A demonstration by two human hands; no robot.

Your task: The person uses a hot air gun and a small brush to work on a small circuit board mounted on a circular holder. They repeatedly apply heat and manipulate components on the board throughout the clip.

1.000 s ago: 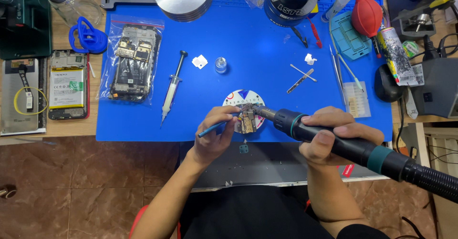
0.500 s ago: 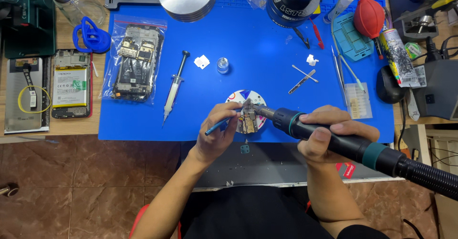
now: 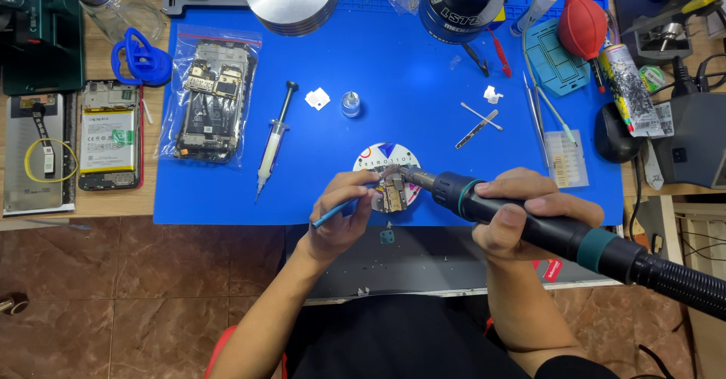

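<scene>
i see a clear plastic zip bag (image 3: 214,99) with a red strip along its top lying on the blue mat, left of centre, phone boards inside. left of it, off the mat, a battery (image 3: 110,139) carries a white label with a green patch. a round white sticker disc (image 3: 387,169) with red and blue marks lies under the small board. at right a tube (image 3: 628,92) wears a grey speckled label.

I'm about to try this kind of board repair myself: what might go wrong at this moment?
The hot-air nozzle sits right over the small circuit board, so it may overheat nearby parts. The left hand holds blue tweezers close to the nozzle, so fingers risk a burn.
</scene>
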